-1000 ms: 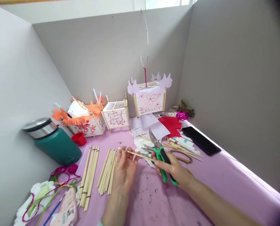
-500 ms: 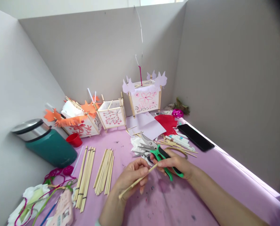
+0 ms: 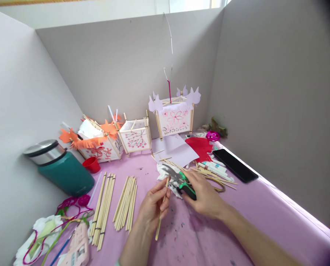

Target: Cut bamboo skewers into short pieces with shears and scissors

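L hand (image 3: 153,204) is gripping a stick (image 3: 158,228); R hand (image 3: 205,194) is holding pruners (image 3: 187,190). Pink tool's (image 3: 78,245) lettering is showing, too sm. to read.

Pale wooden stick (image 3: 158,226) and green-and-black pruning shears (image 3: 182,183)
The stick slants in the left hand (image 3: 153,205), top near the shears' metal blades; the right hand (image 3: 206,193) grips their handles.

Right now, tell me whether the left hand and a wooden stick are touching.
Touching. The head view shows the left hand with fingers and thumb pinching the wooden stick.
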A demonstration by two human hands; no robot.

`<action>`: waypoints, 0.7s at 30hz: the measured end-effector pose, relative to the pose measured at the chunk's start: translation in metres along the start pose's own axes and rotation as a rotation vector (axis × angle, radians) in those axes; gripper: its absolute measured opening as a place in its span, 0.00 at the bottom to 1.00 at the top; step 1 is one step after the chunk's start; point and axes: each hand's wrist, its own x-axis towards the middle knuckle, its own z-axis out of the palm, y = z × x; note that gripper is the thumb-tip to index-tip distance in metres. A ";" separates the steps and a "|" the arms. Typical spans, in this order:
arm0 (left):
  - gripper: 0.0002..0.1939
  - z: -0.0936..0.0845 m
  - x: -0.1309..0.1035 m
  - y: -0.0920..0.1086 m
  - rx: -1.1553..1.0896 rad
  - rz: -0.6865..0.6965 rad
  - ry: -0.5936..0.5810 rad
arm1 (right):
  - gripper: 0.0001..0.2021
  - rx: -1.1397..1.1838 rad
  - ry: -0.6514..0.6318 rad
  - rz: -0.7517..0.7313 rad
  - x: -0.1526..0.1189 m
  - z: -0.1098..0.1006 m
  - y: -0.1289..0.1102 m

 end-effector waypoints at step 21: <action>0.24 -0.006 0.004 -0.004 -0.036 0.022 0.117 | 0.31 -0.185 -0.070 -0.004 -0.009 0.016 0.000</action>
